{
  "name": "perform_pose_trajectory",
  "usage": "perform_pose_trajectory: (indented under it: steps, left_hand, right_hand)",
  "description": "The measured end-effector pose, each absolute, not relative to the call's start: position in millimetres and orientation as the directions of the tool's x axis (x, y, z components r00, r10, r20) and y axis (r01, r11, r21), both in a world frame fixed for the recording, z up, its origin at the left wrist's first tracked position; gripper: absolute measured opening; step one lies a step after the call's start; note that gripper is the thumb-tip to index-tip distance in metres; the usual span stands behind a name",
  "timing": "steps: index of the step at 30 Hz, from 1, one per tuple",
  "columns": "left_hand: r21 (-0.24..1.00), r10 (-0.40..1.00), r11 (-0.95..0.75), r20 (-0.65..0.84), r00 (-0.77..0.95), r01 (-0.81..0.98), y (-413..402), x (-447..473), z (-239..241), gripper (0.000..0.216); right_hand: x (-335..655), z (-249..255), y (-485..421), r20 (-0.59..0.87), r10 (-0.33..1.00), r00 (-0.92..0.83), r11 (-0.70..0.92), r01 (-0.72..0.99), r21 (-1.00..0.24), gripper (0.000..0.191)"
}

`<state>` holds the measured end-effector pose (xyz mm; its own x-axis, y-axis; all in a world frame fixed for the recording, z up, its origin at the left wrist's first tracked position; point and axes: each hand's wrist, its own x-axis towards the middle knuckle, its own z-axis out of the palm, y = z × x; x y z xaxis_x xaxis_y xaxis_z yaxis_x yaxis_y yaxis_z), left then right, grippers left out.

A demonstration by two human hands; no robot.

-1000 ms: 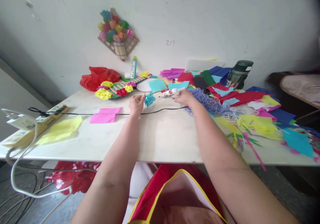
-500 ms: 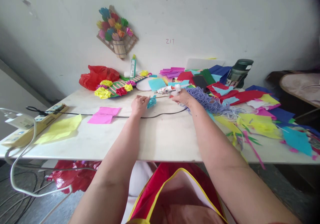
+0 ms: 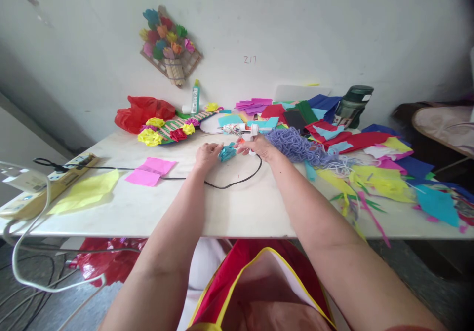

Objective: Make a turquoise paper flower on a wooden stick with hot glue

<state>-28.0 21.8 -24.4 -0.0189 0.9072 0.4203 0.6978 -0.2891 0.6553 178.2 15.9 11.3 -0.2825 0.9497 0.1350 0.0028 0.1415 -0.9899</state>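
Observation:
A crumpled blue paper flower [image 3: 226, 152] is pinched in the fingers of my left hand [image 3: 208, 154], low over the white tabletop. Close by on the right, my right hand [image 3: 257, 147] is closed around the handle of a white glue gun [image 3: 239, 129]. Its nozzle points left, above and behind the blue paper. From the gun a black cord [image 3: 237, 185] loops across the table to the left. My fingertips partly hide the handle and trigger.
A pink paper square [image 3: 150, 171], yellow paper [image 3: 87, 190] and a power strip [image 3: 55, 188] lie left. Behind is a shoe-sole-shaped board with paper flowers [image 3: 172, 131]. Purple yarn [image 3: 296, 146], coloured paper scraps [image 3: 385, 183] and a dark bottle [image 3: 353, 106] crowd the right.
My right hand has taken hold of the glue gun and moved it slightly left and nearer. Its cord has shifted left with it. My left hand keeps the blue paper in nearly the same place.

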Motion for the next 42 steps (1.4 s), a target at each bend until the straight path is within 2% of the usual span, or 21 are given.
perform_pose_trajectory:
  steps: [8, 15, 19, 27, 36, 42]
  left_hand:
    - [0.742, 0.919, -0.262, 0.387, -0.075, 0.617, 24, -26, -24, 0.036]
    - [0.733, 0.903, -0.242, 0.411, -0.129, 0.636, 21, -30, -23, 0.034]
    - [0.677, 0.873, -0.19, 0.448, -0.192, 0.711, 18, -31, -20, 0.027]
    - [0.662, 0.894, -0.255, 0.439, -0.09, 0.704, 15, -29, -21, 0.028]
    - [0.838, 0.95, -0.217, 0.3, -0.09, 0.5, 16, -29, -26, 0.028]
    - [0.963, 0.979, -0.114, 0.151, -0.137, 0.244, 14, -21, -21, 0.017]
  right_hand:
    - [191, 12, 21, 0.17, 0.962, -0.215, 0.196, 0.107, -0.975, 0.013]
    - [197, 9, 25, 0.148, 0.972, -0.181, 0.174, 0.134, -0.976, 0.012]
    - [196, 9, 25, 0.145, 0.975, -0.169, 0.167, 0.124, -0.978, 0.014]
    - [194, 14, 19, 0.138, 0.976, -0.167, 0.159, 0.119, -0.98, 0.013]
    - [209, 15, 20, 0.123, 0.945, -0.303, 0.178, 0.164, -0.97, 0.013]
    - [213, 14, 21, 0.098, 0.945, -0.311, 0.17, 0.212, -0.962, 0.012]
